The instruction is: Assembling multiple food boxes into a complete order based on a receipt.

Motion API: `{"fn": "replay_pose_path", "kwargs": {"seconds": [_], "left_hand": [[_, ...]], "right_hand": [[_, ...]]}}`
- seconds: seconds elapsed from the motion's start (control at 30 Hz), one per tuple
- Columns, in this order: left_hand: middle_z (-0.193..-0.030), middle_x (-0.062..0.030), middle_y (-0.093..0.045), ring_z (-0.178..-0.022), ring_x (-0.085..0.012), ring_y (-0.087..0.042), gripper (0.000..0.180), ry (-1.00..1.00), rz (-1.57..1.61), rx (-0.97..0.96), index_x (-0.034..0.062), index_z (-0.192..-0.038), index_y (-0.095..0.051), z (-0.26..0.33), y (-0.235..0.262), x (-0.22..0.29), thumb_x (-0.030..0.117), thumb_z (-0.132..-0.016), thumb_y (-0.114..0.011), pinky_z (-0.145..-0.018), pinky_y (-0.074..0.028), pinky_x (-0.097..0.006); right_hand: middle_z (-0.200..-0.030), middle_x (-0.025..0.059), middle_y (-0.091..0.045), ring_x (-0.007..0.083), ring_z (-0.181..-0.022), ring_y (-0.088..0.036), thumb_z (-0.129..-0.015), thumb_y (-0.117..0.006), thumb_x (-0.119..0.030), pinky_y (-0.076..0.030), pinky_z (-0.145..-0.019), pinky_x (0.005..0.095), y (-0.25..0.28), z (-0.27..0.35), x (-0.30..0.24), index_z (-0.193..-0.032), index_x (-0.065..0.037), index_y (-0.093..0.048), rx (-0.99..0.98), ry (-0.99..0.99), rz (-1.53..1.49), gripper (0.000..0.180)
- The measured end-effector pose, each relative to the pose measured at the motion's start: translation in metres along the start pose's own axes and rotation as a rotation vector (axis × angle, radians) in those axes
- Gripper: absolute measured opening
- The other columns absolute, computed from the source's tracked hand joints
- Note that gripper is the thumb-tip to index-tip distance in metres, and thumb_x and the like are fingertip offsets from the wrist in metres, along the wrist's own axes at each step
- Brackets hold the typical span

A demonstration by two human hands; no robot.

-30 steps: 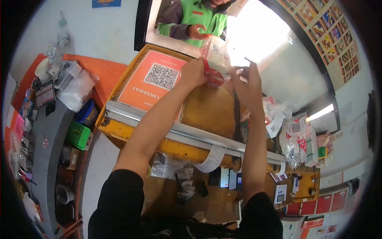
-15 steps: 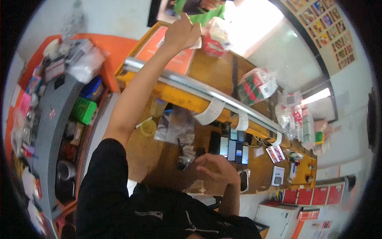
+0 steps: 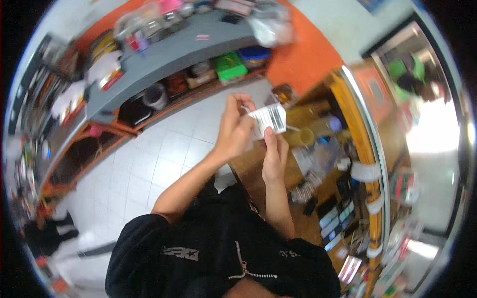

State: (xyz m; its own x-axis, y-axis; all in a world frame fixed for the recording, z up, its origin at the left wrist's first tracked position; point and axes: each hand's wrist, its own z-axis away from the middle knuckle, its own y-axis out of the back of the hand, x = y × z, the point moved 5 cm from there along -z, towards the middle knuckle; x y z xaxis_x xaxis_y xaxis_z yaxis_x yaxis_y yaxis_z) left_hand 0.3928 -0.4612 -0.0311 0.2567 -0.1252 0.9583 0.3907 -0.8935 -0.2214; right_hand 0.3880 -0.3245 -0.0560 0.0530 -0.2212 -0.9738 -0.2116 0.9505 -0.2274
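Observation:
In front of my chest, both hands hold a small white slip of paper with dark print [image 3: 271, 120]. My left hand [image 3: 234, 131] is closed on its left side, fingers curled. Lower on the slip, the thumb of my right hand [image 3: 274, 159] presses its near edge, with the other fingers behind. Part of the slip lies hidden behind my left fingers. To the right is a brown wooden desk [image 3: 298, 218] with a yellow cup [image 3: 304, 136], clear plastic bags [image 3: 318, 159] and several phones [image 3: 338, 223] on it.
A grey counter [image 3: 184, 47] curves along the far left, with a green box [image 3: 230, 67] on the shelf beneath. White floor tiles [image 3: 169, 154] lie between counter and desk. The raised desk ledge [image 3: 360, 134] has paper strips hanging from it. Another person in green [image 3: 405, 74] is beyond.
My view has swung left toward the grey counter. My left hand has come back from over the ledge, and my right hand has joined it on the white slip.

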Motion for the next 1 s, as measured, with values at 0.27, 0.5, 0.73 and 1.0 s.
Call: {"fn": "replay_pose_path", "kwargs": {"seconds": [0.27, 0.5, 0.73, 1.0], "left_hand": [[-0.106, -0.0068, -0.053, -0.101, -0.0147, -0.057, 0.060, 0.142, -0.224, 0.113, 0.0038, -0.135, -0.029, 0.054, 0.202, 0.019, -0.002, -0.087, -0.065, -0.073, -0.051, -0.027], [-0.101, -0.0081, -0.063, -0.100, -0.0163, -0.063, 0.054, 0.258, -0.208, 0.218, 0.0017, -0.129, -0.039, 0.053, 0.336, 0.040, 0.005, -0.087, -0.073, -0.079, -0.053, -0.029], [-0.114, -0.0139, -0.060, -0.101, -0.0191, -0.066, 0.060, 0.249, -0.208, 0.372, 0.0010, -0.129, -0.039, 0.057, 0.392, 0.062, 0.009, -0.084, -0.077, -0.075, -0.054, -0.028], [-0.123, -0.0173, -0.056, -0.091, -0.0192, -0.068, 0.073, 0.269, -0.429, 0.376, 0.0032, -0.137, -0.042, 0.005, 0.472, 0.067, 0.004, -0.076, -0.082, -0.064, -0.056, -0.025]], "right_hand": [[-0.097, -0.0005, -0.065, 0.0047, -0.088, -0.054, -0.100, -0.059, -0.018, -0.045, -0.079, 0.0229, -0.184, -0.031, 0.047, -0.106, 0.002, -0.066, -0.361, -0.046, 0.126, 0.022], [-0.093, 0.0037, -0.070, 0.0061, -0.081, -0.062, -0.098, -0.063, -0.014, -0.049, -0.071, 0.0227, -0.353, -0.057, 0.088, -0.105, 0.003, -0.068, -0.706, -0.116, 0.024, 0.019], [-0.090, 0.0041, -0.071, 0.0063, -0.078, -0.063, -0.096, -0.063, -0.012, -0.050, -0.068, 0.0222, -0.447, -0.054, 0.123, -0.106, 0.002, -0.068, -0.941, -0.199, 0.014, 0.018], [-0.094, 0.0059, -0.071, 0.0075, -0.081, -0.064, -0.095, -0.065, -0.013, -0.051, -0.069, 0.0234, -0.545, -0.080, 0.189, -0.110, 0.002, -0.068, -1.084, -0.372, 0.004, 0.021]]}}
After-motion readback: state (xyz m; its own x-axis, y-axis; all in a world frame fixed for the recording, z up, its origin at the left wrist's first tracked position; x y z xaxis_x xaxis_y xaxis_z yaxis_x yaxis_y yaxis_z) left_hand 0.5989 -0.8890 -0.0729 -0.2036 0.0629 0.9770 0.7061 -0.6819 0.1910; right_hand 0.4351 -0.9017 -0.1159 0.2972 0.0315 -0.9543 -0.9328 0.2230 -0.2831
